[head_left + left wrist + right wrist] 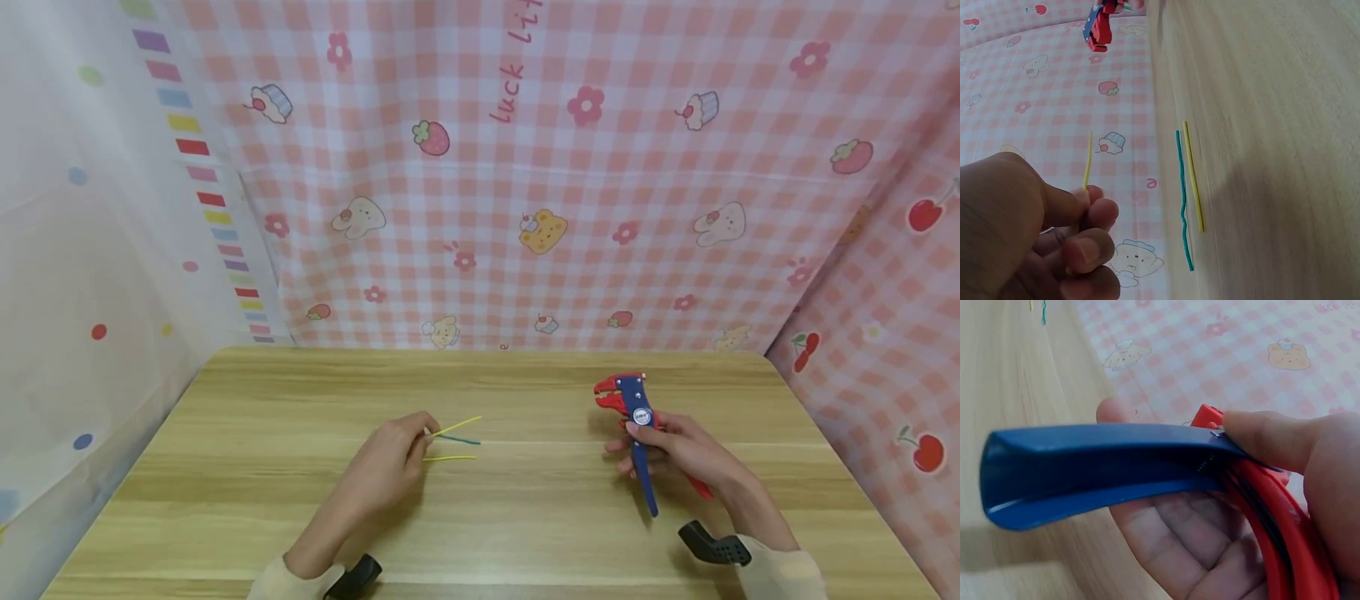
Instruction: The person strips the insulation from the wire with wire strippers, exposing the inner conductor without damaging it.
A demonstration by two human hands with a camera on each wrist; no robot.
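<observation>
My left hand (pixel 393 450) pinches a thin yellow wire (pixel 1088 159) between thumb and index finger, its free end pointing away from the fingertips. On the table near that hand lie a wavy teal wire (pixel 1182 194) and a second yellow wire (pixel 1193 178), side by side. At the right, my right hand (pixel 697 454) holds a wire stripper (pixel 632 392) with a blue body and red jaws, which stand apart and face left. In the right wrist view the thumb presses near its pivot, and the blue handle (pixel 1085 456) and red handle (pixel 1297 537) are spread.
The wood-grain table (pixel 540 533) has a back edge against a pink checked cloth (pixel 487 167). A dotted white cloth (pixel 90 250) hangs at left, a cherry-print cloth (pixel 892 367) at right. Black wrist mounts (pixel 712 546) sit at the sleeves.
</observation>
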